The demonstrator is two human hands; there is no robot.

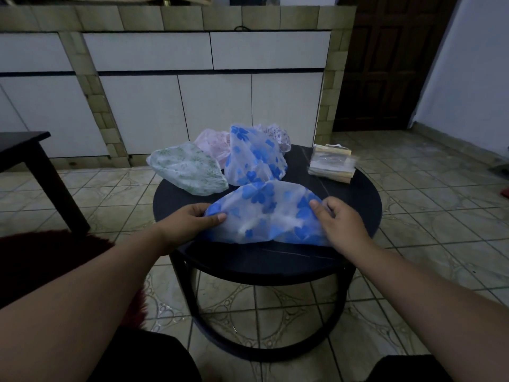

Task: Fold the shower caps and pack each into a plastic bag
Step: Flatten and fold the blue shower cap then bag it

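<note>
A single wide-angle view from the person's head looks forward and steeply down onto the round black counter (264, 260) close in front. Both forearms reach in from the bottom corners, and white cabinets (209, 106) fill the far background.

Dim, bluish cast, soft even light w/ no hard shadows; wide-angle bend at edges; corners dark, detail slightly soft.

Blue-flowered cap (264, 213); green-sprigged cap (187, 168); black table (358, 199).
</note>
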